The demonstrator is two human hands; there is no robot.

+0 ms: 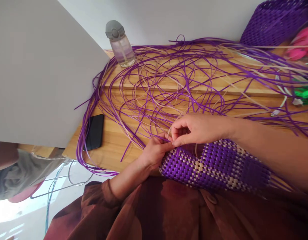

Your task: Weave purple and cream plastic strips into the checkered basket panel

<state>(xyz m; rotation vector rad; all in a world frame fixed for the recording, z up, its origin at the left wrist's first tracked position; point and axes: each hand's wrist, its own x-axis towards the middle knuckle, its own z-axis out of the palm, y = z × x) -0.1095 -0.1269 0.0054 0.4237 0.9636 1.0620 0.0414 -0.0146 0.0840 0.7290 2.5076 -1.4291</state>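
Note:
A woven piece (216,163) in purple and cream plastic strips lies at the table's near edge, against my clothing. My left hand (156,150) is closed at its left upper edge, thumb and fingers pinching the strips there. Just above that edge, my right hand (186,131) meets the left fingertips, its thumb and index finger pinched on a cream strip. The exact crossing of the strips between the fingertips is hidden. Long loose purple and cream strips (154,100) spread from the work across the table.
A clear bottle with a grey lid (122,48) stands at the back left. A black phone (94,131) lies near the left edge, partly under strips. A purple woven basket (271,25) is at the back right, by pink (302,43) and green items (305,93). Part of another person (16,170) shows far left.

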